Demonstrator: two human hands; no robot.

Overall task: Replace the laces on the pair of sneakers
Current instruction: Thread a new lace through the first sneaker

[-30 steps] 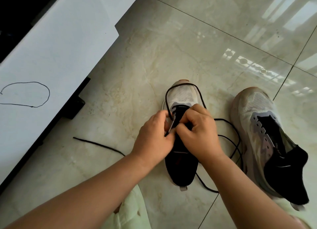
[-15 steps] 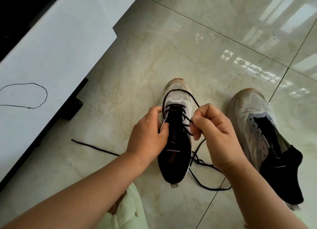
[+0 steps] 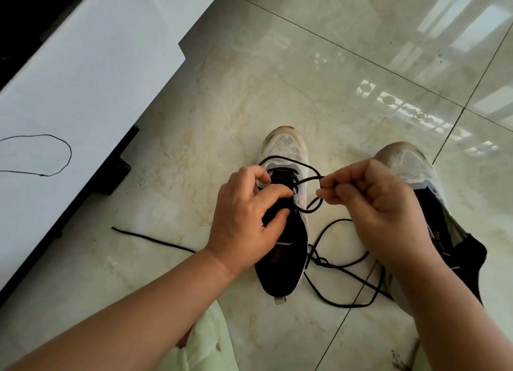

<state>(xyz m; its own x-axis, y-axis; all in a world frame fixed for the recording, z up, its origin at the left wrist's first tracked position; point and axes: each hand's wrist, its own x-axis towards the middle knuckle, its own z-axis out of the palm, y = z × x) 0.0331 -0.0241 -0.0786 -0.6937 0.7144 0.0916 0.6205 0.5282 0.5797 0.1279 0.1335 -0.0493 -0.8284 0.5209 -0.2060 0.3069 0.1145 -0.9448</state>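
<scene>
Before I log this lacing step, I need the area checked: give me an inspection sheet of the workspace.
Surface: glossy marble-look floor tiles, dark grout lines, window glare.
Job's things: left sneaker partly laced at its toe-end eyelets with a black lace; the lace's slack lies coiled on the floor. Right sneaker shows no lace.
Clutter: a loose black lace on the floor to the left; pale green cloth at the bottom edge.
Grippers: left hand rests on the left sneaker's tongue; right hand pinches the lace.
Cables: thin black cord looped on the white cabinet.
Surroundings: white cabinet on a dark base.
</scene>
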